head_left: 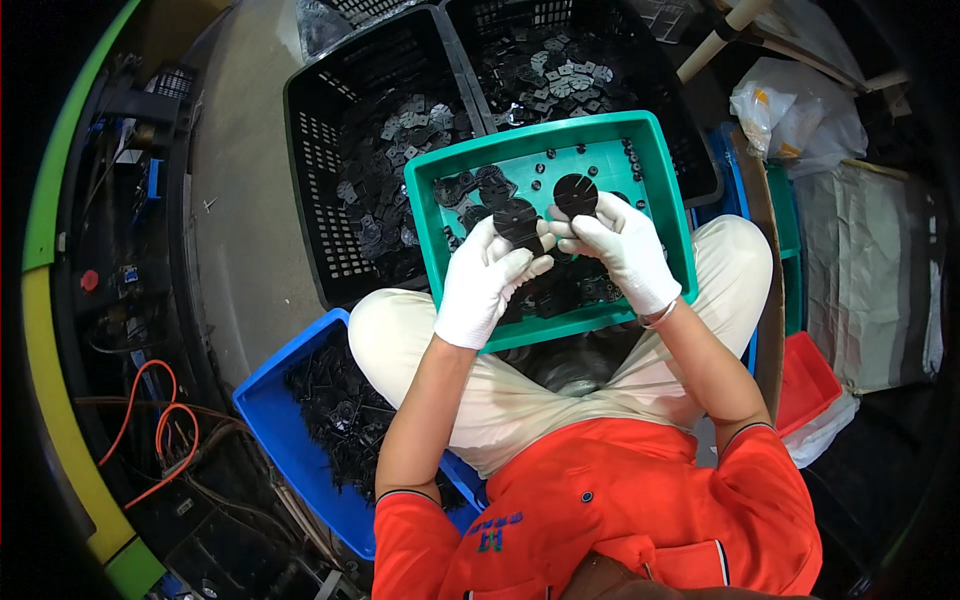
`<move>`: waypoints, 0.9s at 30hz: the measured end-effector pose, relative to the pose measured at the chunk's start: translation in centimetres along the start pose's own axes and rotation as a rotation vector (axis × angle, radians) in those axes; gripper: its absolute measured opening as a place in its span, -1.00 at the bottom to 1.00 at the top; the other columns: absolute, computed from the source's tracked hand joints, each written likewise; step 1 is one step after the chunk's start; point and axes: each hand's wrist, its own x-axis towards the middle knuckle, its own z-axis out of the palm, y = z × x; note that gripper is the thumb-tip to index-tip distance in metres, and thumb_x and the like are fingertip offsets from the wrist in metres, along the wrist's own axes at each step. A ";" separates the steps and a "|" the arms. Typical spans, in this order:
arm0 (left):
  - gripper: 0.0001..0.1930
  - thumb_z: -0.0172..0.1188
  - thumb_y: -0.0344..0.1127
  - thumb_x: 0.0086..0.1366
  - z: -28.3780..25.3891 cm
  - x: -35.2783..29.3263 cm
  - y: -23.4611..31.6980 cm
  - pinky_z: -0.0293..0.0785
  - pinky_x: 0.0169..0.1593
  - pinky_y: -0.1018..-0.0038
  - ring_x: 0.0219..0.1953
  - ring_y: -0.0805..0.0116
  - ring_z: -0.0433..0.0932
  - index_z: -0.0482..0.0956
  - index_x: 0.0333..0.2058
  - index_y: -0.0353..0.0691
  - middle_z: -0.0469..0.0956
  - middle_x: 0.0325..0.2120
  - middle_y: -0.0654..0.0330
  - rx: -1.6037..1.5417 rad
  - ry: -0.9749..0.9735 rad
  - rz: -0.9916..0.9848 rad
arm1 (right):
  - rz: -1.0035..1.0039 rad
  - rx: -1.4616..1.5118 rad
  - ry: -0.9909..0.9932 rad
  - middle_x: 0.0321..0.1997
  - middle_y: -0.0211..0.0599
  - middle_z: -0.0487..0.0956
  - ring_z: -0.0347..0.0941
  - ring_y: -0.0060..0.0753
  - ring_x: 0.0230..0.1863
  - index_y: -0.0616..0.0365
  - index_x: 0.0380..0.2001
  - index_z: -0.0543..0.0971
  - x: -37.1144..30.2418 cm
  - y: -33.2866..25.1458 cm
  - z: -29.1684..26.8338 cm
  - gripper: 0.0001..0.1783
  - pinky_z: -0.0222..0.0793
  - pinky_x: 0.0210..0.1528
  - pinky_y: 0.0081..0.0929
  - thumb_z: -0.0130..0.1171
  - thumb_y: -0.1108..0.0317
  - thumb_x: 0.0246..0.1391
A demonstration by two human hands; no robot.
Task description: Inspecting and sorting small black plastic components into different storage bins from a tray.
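White-gloved, my left hand (487,272) pinches a round black disc (517,222) between thumb and fingers. A second black disc (576,195) is held by my right hand (622,246), also in a white glove. Both discs are raised side by side over a green tray (425,205) that rests on my lap. Inside the tray lie a cluster of flat black pieces (470,190) at the left and several small black round parts (538,170) toward the back. My hands and wrists hide part of the tray's near side.
Beyond the tray stand two black perforated crates (330,190) of flat dark parts. A blue bin (290,375) of thin black pieces sits by my left leg. To the right are a red bin (808,375), a plastic bag (800,105) and a wrapped stack (865,270). Machinery with an orange hose (165,420) is left.
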 end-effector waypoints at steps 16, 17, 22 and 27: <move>-0.62 0.08 -0.47 0.18 -7.4 -0.1 7.6 0.51 -0.07 0.38 -0.11 0.19 0.50 0.29 -0.01 -0.39 0.44 -0.14 0.00 0.203 0.326 0.295 | -0.094 -0.416 0.079 -0.32 -0.24 0.55 0.46 -0.54 -0.30 0.23 -0.21 0.45 8.8 0.1 -6.4 -0.70 0.40 -0.29 -0.61 0.01 0.20 0.12; -0.60 0.09 -0.46 0.18 -7.1 -0.2 7.5 0.50 -0.08 0.38 -0.12 0.21 0.50 0.29 0.00 -0.37 0.44 -0.14 0.02 0.223 0.319 0.296 | -0.051 -0.556 0.017 -0.41 -0.26 0.54 0.44 -0.53 -0.38 0.23 -0.26 0.47 7.9 1.1 -5.2 -0.72 0.38 -0.30 -0.54 0.02 0.22 0.09; -0.56 0.09 -0.47 0.16 -6.6 -0.1 6.5 0.50 -0.10 0.38 -0.12 0.20 0.50 0.26 0.03 -0.37 0.44 -0.14 0.02 0.212 0.274 0.278 | -0.299 -1.429 0.034 -0.32 -0.03 0.49 0.48 -0.01 -0.31 0.22 -0.21 0.36 6.4 6.6 -0.7 -0.55 0.41 -0.28 -0.22 0.17 0.12 -0.06; -0.58 0.09 -0.47 0.17 -7.5 0.4 6.8 0.52 -0.15 0.40 -0.14 0.19 0.51 0.29 0.02 -0.39 0.44 -0.15 0.01 0.232 0.310 0.289 | -0.356 -1.597 0.097 -0.44 -0.11 0.45 0.50 -0.08 -0.42 0.23 -0.28 0.34 6.7 8.1 0.6 -0.62 0.45 -0.42 -0.26 0.17 0.21 -0.09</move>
